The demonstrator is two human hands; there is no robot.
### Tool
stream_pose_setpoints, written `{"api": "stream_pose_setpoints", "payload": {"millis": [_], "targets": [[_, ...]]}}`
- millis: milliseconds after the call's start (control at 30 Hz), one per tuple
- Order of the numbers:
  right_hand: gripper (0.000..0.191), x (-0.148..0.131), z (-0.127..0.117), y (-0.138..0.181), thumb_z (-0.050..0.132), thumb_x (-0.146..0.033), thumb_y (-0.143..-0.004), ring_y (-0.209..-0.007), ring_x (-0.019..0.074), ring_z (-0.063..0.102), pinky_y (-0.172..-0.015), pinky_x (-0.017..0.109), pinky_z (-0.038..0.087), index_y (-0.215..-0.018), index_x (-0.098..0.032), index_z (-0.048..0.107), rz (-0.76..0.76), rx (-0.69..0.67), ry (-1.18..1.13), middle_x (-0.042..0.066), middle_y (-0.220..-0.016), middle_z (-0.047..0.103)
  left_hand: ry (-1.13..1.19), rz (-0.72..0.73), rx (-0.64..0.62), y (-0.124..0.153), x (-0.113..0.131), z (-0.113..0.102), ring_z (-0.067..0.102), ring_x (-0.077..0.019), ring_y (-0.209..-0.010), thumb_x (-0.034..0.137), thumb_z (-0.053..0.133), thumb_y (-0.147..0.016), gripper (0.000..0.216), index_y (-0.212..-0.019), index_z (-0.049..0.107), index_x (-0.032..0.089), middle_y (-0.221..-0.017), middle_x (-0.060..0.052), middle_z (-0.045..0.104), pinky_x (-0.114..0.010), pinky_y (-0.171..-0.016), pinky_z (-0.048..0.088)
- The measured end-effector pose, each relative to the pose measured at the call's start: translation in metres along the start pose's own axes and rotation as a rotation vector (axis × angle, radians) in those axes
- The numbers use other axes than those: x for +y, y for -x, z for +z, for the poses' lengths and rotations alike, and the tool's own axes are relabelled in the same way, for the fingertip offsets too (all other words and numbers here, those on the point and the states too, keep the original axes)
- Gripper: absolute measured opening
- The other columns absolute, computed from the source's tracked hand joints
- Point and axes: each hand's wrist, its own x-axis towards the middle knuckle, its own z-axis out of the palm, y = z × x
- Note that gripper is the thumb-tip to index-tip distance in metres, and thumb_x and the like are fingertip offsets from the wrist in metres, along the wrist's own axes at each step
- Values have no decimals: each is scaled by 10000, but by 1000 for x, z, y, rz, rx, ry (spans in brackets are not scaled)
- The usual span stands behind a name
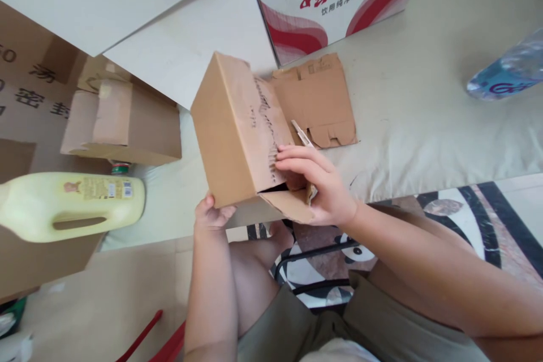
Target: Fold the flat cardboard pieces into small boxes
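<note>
A brown cardboard box (224, 130) with a ragged, torn strip along one face is tilted above the table's near edge. My left hand (212, 215) grips its lower left corner, thumb on the outside. At the box's right side, my right hand (322, 184) has its fingertips on the torn face and its palm by a loose flap (286, 206). A slim pale tool like a utility knife (302, 134) sticks out behind the right fingers; I cannot tell whether it is held or lying there. Behind the box lies a flattened cardboard piece (318, 99).
A white and red water carton (339, 5) stands at the back. To the left are a smaller cardboard box (139, 119) and a yellow jug (106, 198). A plastic bottle (509, 70) lies at right on the cloth-covered table (424, 124).
</note>
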Motion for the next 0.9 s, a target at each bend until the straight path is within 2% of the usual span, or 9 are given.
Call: {"api": "stream_pose_setpoints", "payload": {"millis": [167,333,400,467,533,600,700,767,900], "targets": [[411,8,-3,-4,701,-479,-844,-1228,286,636,-1086,471,506,-1151,-213,640,51,-31,-74,121,-1146,720,228,-173,72,-1,10,11,718,-273,-734,609,828,-459,716,-1049,726,215,-796,-75,745,-372,-618,589],[247,10,-9,-5,620,-467,-916,-1054,247,700,-938,415,559,-942,-222,639,328,53,-129,74,-981,731,238,-152,152,2,18,34,717,-298,-874,708,684,-610,684,-1064,720,197,-948,-104,751,-368,-684,568],[248,12,-9,-5,566,-466,-948,-914,211,693,-855,387,563,-993,-228,621,416,78,-97,54,-937,702,225,-136,179,0,20,46,713,-287,-887,707,629,-667,648,-1042,723,187,-987,-112,747,-358,-703,556],[280,14,-6,-3,488,-455,-984,-849,188,653,-834,385,555,-1138,-238,577,450,67,-74,48,-953,663,204,-93,208,-4,19,55,708,-274,-871,699,590,-705,609,-999,728,184,-977,-111,747,-347,-709,543],[345,16,-3,0,387,-447,-1016,-948,205,628,-917,429,533,-1259,-242,523,452,33,-51,77,-1056,627,184,-41,242,-8,15,62,703,-265,-837,699,563,-726,577,-930,730,186,-927,-103,748,-341,-706,530],[423,19,-1,4,338,-485,-1019,-1167,251,565,-1063,501,449,-1332,-242,488,437,-13,-17,122,-1232,565,179,7,274,-10,10,67,696,-258,-807,710,538,-743,569,-864,723,186,-879,-98,746,-337,-699,518],[619,24,-1,8,427,-628,-949,-1444,316,339,-1196,562,285,-1437,-251,387,389,-80,-18,153,-1469,396,197,54,302,-10,4,73,698,-260,-797,723,505,-768,584,-811,715,180,-824,-96,738,-337,-691,516],[779,26,-3,10,552,-677,-868,-1516,341,223,-1222,578,232,-1484,-266,311,360,-150,-48,153,-1549,313,209,51,317,-9,2,76,708,-278,-819,722,495,-785,586,-786,709,176,-783,-97,730,-353,-700,531],[866,24,-3,14,667,-577,-838,-1517,347,258,-1223,581,242,-1536,-324,221,302,-238,-84,131,-1593,298,284,43,371,-6,6,84,724,-291,-906,684,537,-796,526,-838,714,190,-832,-83,748,-383,-766,569]]}}
